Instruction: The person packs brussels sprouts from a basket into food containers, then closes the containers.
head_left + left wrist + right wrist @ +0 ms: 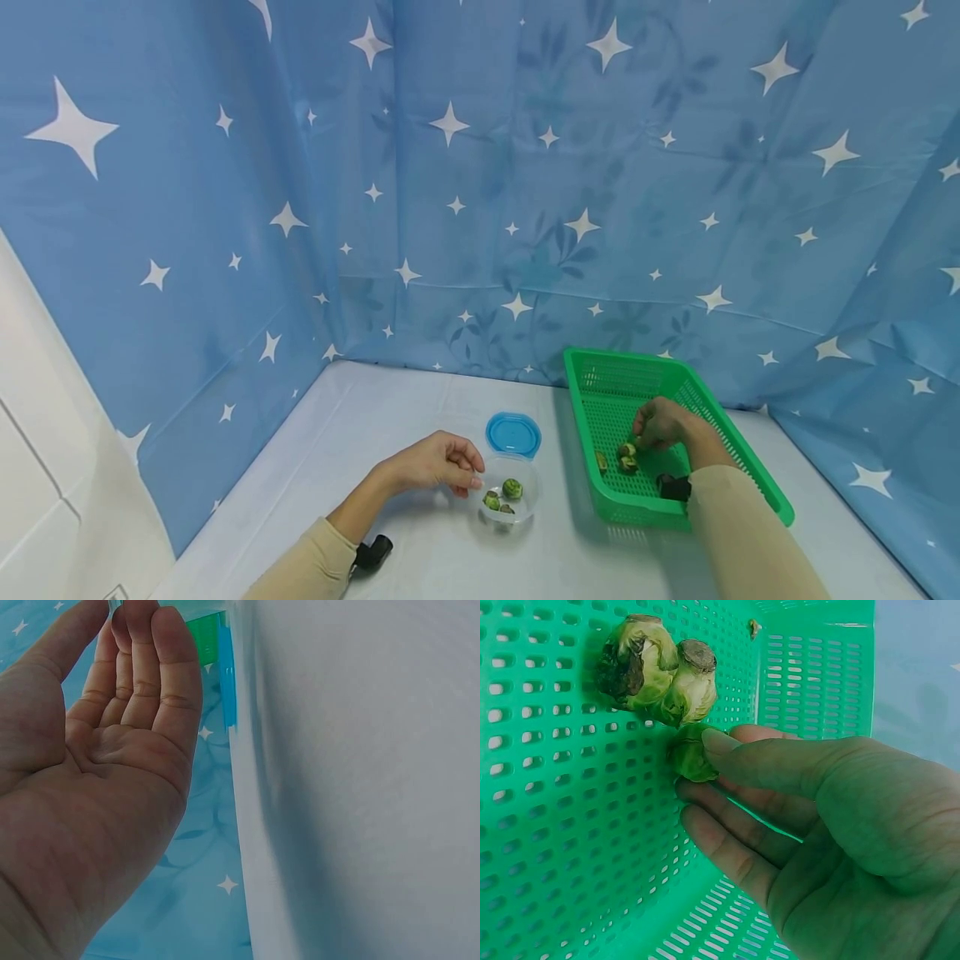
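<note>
In the green basket [678,517], my right hand [663,423] pinches a Brussels sprout [691,754] between thumb and fingers. Two more Brussels sprouts [639,664] lie against each other just beside it, some leaves browned. Over on the left, my left hand [435,462] holds the rim of a round clear plastic container [531,500] between thumb and fingertips. Inside that container are a few Brussels sprouts [512,488]. The left wrist view shows the palm of the left hand [112,750], with only a sliver of the clear rim at the top edge.
A blue lid [513,435] lies flat on the white-covered table [420,400] behind the container. Another sprout [602,461] sits by the basket's left wall. A blue star-patterned curtain [480,208] hangs along the back and sides.
</note>
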Action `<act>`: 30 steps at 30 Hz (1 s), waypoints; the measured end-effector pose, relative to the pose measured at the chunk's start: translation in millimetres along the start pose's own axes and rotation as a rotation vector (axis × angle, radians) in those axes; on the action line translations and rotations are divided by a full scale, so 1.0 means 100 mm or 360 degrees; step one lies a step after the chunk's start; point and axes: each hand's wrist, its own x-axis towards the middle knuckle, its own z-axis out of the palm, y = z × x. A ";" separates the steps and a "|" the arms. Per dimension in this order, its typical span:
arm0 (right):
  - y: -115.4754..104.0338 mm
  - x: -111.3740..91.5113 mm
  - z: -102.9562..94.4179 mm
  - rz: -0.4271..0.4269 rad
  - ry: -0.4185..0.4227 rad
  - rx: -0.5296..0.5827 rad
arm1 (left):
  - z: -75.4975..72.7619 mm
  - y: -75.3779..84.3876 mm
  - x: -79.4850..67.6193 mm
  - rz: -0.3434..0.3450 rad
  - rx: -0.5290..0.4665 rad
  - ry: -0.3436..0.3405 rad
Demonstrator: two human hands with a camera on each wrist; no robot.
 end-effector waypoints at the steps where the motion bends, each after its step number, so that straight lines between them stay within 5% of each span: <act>1: 0.00 0.00 0.00 -0.0001 -0.0002 0.0009 | 0.00 0.00 0.00 -0.0003 -0.0005 0.0000; 11: 0.03 0.04 0.01 -0.0037 0.0013 0.0044 | 0.00 -0.01 -0.01 -0.0003 -0.0003 -0.0009; 23: -0.04 0.11 -0.07 -0.0352 0.0151 0.0089 | -0.01 -0.02 0.01 -0.0011 -0.0011 0.0014; 30: -0.12 0.16 -0.08 -0.0380 0.0270 0.0063 | -0.01 -0.02 0.00 -0.0013 -0.0019 0.0008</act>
